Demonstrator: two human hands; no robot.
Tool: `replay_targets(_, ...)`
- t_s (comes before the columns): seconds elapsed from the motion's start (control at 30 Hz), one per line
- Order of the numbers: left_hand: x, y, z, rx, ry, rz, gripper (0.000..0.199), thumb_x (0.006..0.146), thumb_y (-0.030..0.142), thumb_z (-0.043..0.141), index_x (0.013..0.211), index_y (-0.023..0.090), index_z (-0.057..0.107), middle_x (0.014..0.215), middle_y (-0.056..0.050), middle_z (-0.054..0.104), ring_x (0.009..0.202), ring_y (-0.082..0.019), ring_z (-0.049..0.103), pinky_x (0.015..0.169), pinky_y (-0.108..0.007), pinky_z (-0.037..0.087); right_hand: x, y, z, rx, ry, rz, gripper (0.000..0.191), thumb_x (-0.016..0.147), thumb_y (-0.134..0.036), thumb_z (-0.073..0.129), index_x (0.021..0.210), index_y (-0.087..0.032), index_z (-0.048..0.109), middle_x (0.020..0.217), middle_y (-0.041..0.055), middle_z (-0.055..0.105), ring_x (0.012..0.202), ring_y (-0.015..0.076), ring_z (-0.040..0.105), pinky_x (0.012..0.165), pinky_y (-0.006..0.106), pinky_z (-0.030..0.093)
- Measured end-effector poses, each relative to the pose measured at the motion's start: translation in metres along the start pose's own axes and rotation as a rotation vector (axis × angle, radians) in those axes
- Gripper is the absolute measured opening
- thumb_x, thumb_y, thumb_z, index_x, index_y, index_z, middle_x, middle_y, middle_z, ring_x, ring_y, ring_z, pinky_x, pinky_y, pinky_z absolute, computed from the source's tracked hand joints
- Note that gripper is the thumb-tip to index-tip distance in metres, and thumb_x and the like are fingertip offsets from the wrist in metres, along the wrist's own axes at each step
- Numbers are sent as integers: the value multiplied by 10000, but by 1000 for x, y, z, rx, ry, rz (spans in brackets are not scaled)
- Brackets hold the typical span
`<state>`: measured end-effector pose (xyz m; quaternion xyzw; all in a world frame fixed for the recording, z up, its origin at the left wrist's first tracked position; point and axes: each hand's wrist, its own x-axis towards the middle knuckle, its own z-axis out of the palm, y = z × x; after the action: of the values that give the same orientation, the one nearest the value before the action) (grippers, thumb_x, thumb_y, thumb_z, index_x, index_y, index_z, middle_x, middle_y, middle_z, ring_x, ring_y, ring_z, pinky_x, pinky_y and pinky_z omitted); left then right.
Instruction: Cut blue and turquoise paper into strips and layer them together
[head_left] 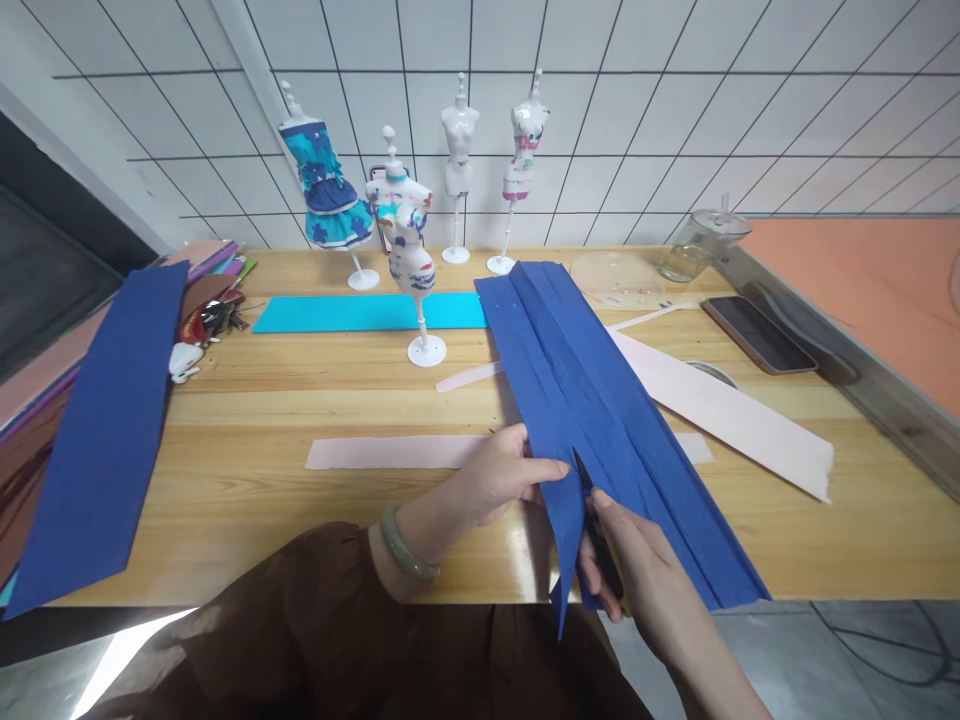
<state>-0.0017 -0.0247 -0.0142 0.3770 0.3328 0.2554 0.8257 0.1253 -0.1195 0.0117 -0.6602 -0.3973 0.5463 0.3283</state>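
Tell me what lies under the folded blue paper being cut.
Under the blue paper, pale pink strips poke out both sides on the wooden table. How they run beneath it is hidden.

The scene is brightly and evenly lit by diffuse light from above. The tiled wall (600, 120) reads near white without clipping. Shadows are soft and short: a faint one lies beneath the left hand (501, 478) on the wooden table (247, 400), and small ones sit at the mannequin bases. A glossy reflection appears on the table's near edge beside the folded blue paper (592, 400). A strong overexposed patch of light falls at the lower left corner. Wide-angle distortion bends the wall's grid lines and the table edges, most toward the frame borders. Focus is sharp at centre; the right hand (645, 580) and the far corners are slightly soft.
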Motion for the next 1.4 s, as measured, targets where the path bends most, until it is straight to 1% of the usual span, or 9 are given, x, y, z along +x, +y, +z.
replay_targets(0.1,-1,0,0,7,-25,7,369,614,240,732,933,152,568,890,-77,635,745,-189,626,642,-340,509,2,-3,0,-16,-2,-5,566,870,-600,315,484,-212,460,320,-46,390,301,99,411,391,235,336)
replay_targets(0.23,-2,1,1,26,-12,13,371,617,233,722,944,147,570,899,-87,634,744,-187,620,615,-312,500,3,-4,1,-22,0,-9,571,863,-605,318,476,-211,463,308,-45,386,294,96,401,394,232,347)
replay_targets(0.37,-3,1,1,31,-7,18,349,620,226,712,932,148,575,890,-79,631,740,-182,617,620,-315,500,4,-5,0,-20,-6,7,567,858,-609,334,478,-207,462,313,-47,387,289,88,390,384,226,331)
replay_targets(0.63,-3,2,2,12,-16,12,333,619,209,704,919,148,574,859,-63,623,726,-175,613,627,-321,501,3,-8,-2,-63,-16,14,577,862,-611,308,474,-209,453,368,-27,453,305,89,406,379,235,313)
replay_targets(0.93,-3,2,1,-4,-8,6,367,602,211,723,930,149,573,861,-66,625,740,-186,618,639,-335,502,3,-7,-2,-54,-12,27,577,850,-627,323,470,-212,454,342,-38,405,300,94,392,377,235,308)
replay_targets(1.17,-4,1,1,-11,-19,12,344,622,200,707,932,142,570,854,-61,618,744,-177,614,656,-333,508,5,-3,-2,-83,-5,37,593,859,-614,334,445,-205,447,313,-50,359,282,83,371,361,216,308)
replay_targets(1.3,-4,2,0,25,-10,-9,327,634,210,701,929,146,575,826,-55,612,731,-178,615,650,-339,509,8,1,-4,-62,-16,33,576,837,-632,367,466,-200,453,334,-53,388,265,75,360,334,210,291)
replay_targets(1.4,-3,3,0,-8,17,-19,338,643,246,718,935,155,574,874,-71,625,756,-186,621,649,-342,515,9,3,-4,-62,-21,45,568,833,-637,368,480,-200,453,357,-46,427,264,74,364,322,209,283)
